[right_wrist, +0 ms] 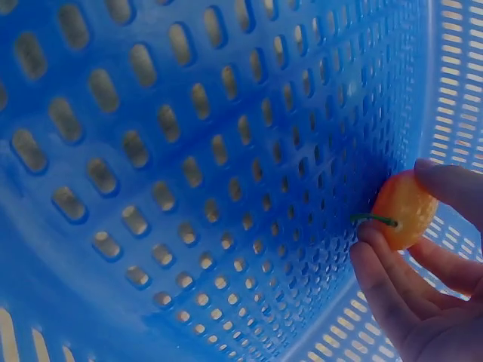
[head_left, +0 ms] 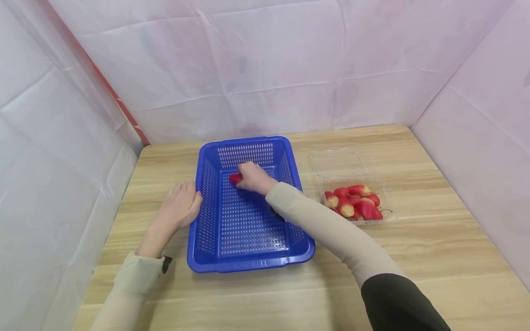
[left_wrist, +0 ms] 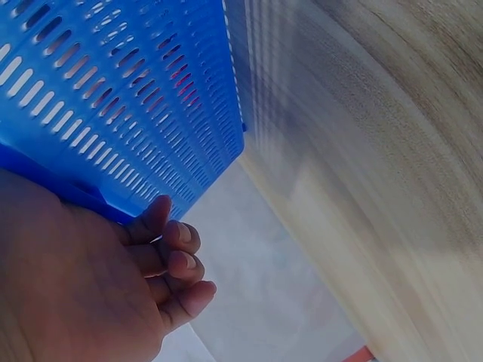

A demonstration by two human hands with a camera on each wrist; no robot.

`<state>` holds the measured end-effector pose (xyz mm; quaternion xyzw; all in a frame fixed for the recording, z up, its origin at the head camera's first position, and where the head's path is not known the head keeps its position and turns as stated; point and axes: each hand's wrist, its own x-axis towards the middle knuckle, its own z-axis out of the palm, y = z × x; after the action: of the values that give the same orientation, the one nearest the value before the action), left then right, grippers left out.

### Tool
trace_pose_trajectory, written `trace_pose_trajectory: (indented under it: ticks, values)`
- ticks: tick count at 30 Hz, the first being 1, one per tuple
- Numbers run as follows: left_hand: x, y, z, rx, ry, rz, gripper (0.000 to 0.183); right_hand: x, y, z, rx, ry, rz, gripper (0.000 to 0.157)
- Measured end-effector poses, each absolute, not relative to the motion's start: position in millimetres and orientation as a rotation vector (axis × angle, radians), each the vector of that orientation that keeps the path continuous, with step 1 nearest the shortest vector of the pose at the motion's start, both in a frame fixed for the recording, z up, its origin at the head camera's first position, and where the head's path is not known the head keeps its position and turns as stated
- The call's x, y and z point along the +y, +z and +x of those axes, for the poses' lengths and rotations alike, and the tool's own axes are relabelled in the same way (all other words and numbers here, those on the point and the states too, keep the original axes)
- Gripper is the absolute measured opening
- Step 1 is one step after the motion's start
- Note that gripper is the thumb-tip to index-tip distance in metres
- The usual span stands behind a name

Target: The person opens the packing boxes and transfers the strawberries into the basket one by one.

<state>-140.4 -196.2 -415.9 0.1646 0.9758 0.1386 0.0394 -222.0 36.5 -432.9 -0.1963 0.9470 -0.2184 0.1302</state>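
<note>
Right hand [head_left: 253, 178]: fingers curled round a small red radish-like fruit [head_left: 235, 178], held low inside the perforated blue plastic basket [head_left: 248, 264], near its far end. Right wrist view only: fruit [right_wrist: 404, 209] pinched between thumb and fingertips, thin green stem visible, colour rendered orange. Left hand [head_left: 180, 207]: fingers relaxed and extended, resting against the basket's left outer wall. Left wrist view: fingertips [left_wrist: 181, 264] just beside the slotted wall [left_wrist: 128, 98]. Head view only: clear plastic clamshell tray [head_left: 386, 217] of red fruits on the wooden table [head_left: 434, 257], right of the basket.

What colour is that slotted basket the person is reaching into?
The basket is bright blue, with rows of small slots; the head view shows it best.
</note>
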Motion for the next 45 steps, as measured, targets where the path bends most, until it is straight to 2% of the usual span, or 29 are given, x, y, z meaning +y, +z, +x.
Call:
trace_pose_trajectory:
  ticks: [6, 14, 20, 23, 26, 35, 39, 43, 45]
  values:
    - [-195, -417, -140, 2.989, 0.418, 0.524, 0.033, 37, -437, -222, 2.716, -0.608, -0.561, 0.038]
    - [-193, -418, -144, 3.01, 0.409, 0.555, 0.033, 41, -434, -221, 2.737, -0.623, -0.561, 0.038]
    - [-195, -416, -146, 3.004, 0.387, 0.566, 0.032, 45, -422, -222, 2.779, -0.672, -0.375, 0.047]
    - [-197, -416, -146, 3.007, 0.378, 0.569, 0.031, 46, -414, -222, 2.812, -0.634, -0.283, 0.048]
    - [-199, -416, -146, 3.005, 0.37, 0.555, 0.031, 45, -406, -221, 2.835, -0.59, -0.246, 0.041]
    - [-201, -416, -146, 3.004, 0.358, 0.544, 0.03, 44, -374, -217, 2.861, -0.634, -0.281, 0.03]
    - [-200, -415, -146, 3.0, 0.357, 0.547, 0.029, 50, -354, -211, 2.86, -0.738, -0.304, 0.032]
    - [-198, -413, -147, 2.997, 0.354, 0.546, 0.028, 64, -335, -203, 2.887, -0.791, -0.304, 0.042]
    - [-198, -412, -147, 2.998, 0.353, 0.547, 0.029, 73, -327, -199, 2.896, -0.838, -0.313, 0.042]
